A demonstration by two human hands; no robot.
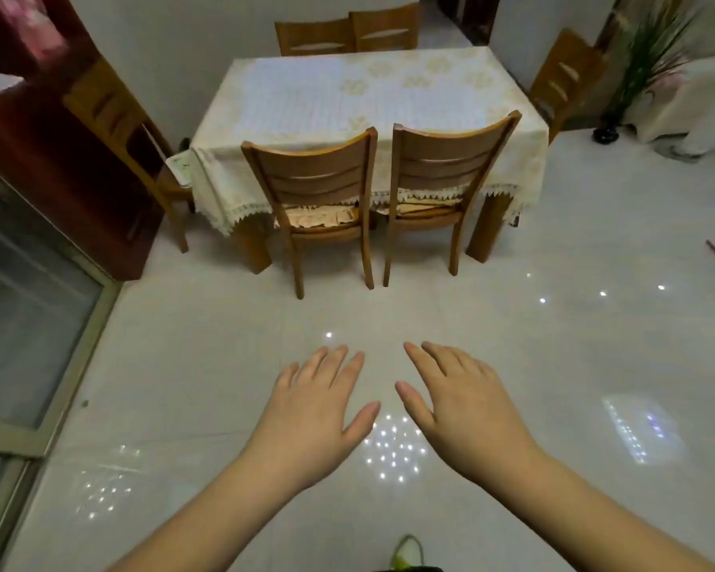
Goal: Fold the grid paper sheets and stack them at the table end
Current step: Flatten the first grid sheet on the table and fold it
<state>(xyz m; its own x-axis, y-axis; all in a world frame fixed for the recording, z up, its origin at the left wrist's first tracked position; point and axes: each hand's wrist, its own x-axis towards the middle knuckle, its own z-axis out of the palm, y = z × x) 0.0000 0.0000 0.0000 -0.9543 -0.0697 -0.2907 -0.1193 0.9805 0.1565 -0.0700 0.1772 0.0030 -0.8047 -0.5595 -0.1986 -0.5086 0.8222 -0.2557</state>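
Two bare hands are held out palm down over the glossy tiled floor [554,225], the left hand [314,410] and the right hand [467,406] side by side, fingers straight and spread, holding nothing. No writing or label can be read anywhere. At twelve o'clock, well apart from both hands, stands a table [488,229] under a cream lace-edged tablecloth [450,88]; a pale gridded sheet [294,101] lies flat on its left half. Between the hands and the table two wooden chairs [318,187] stand pushed in with their backs toward the camera. More chairs sit at the far side, at the left end and at the right end. A dark red cabinet [46,130] stands at ten o'clock, a potted plant [644,55] at two o'clock.
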